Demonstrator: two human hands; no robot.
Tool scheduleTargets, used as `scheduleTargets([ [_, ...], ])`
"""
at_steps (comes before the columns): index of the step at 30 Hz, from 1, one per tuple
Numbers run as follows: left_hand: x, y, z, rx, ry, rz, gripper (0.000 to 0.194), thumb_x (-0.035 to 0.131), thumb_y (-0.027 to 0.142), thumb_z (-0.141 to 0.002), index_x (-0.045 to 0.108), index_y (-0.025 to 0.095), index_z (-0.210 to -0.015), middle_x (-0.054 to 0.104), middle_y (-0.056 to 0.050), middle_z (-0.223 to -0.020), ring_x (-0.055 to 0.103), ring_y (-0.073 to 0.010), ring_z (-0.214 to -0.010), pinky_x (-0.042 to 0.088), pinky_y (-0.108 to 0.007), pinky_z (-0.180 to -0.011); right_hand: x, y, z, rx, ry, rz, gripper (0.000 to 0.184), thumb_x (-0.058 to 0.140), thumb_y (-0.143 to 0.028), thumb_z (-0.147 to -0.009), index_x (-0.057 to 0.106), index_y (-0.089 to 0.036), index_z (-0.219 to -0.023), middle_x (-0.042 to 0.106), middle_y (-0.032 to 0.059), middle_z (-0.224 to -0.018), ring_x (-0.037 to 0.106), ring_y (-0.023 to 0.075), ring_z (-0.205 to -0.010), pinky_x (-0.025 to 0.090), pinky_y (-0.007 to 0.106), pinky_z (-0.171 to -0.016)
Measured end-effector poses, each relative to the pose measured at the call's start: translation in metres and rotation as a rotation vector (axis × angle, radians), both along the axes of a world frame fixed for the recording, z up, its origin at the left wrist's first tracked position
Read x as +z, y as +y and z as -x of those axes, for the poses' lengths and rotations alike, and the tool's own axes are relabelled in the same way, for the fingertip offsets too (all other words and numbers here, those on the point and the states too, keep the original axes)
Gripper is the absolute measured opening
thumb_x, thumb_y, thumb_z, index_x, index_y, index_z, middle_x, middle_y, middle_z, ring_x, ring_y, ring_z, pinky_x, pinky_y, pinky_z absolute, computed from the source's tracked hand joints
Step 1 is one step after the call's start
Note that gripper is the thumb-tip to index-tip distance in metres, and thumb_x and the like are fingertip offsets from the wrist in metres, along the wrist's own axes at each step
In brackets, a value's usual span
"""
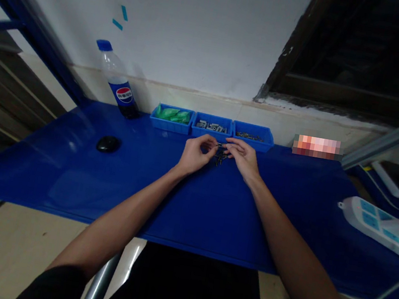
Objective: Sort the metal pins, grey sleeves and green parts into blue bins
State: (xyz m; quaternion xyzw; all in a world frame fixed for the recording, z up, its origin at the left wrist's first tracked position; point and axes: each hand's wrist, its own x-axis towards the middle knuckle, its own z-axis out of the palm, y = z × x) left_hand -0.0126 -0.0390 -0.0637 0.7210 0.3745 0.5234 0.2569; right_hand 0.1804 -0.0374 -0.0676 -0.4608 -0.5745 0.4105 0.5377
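Note:
My left hand point(197, 153) and my right hand point(243, 158) meet above the blue table, with fingertips pinched close together. Between them is a small, thin metal piece point(220, 145), too small to make out exactly. The fingers of both hands are closed on it. Just below the fingertips lies a loose pile of thin screw-like pieces point(220, 161) on the table. Behind my hands stand three blue bins in a row: the left bin point(171, 126) has green plastic bags, the middle bin point(210, 134) small grey parts, the right bin point(257, 145) thin brass-coloured pieces.
A cola bottle point(123, 94) stands at the back left, and a black computer mouse point(107, 144) lies on the blue table point(101, 189). To the right are a white power strip point(381, 226) with cables and a blurred-out object point(317, 147). A wall closes off the back.

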Motion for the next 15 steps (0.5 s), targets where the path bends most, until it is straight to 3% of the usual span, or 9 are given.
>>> scheduleTargets([
  [5,-0.0027,0.0026,-0.0007,-0.064,-0.081,0.092,0.009,0.072,0.019,-0.085,0.071,0.015,-0.093,0.078,-0.006,-0.088,0.075,-0.0153,-0.08,0.061,-0.027,-0.076,0.0017,-0.0036,0.0039,0.092,0.057,0.036,0.036,0.086,-0.048,-0.073,0.08,-0.022,-0.098,0.079,0.0059,-0.081,0.073,0.0212,-0.074,0.057,0.036,-0.072],
  [15,-0.0007,0.0021,0.0016,-0.092,-0.051,0.137,0.009,0.074,0.022,-0.087,0.074,0.014,-0.092,0.08,-0.008,-0.091,0.076,-0.0171,-0.081,0.063,-0.03,-0.078,0.0016,-0.003,0.003,0.094,0.217,0.149,0.032,0.092,-0.04,-0.065,0.082,-0.021,-0.088,0.079,0.0051,-0.077,0.07,0.0178,-0.07,0.056,0.034,-0.073],
])
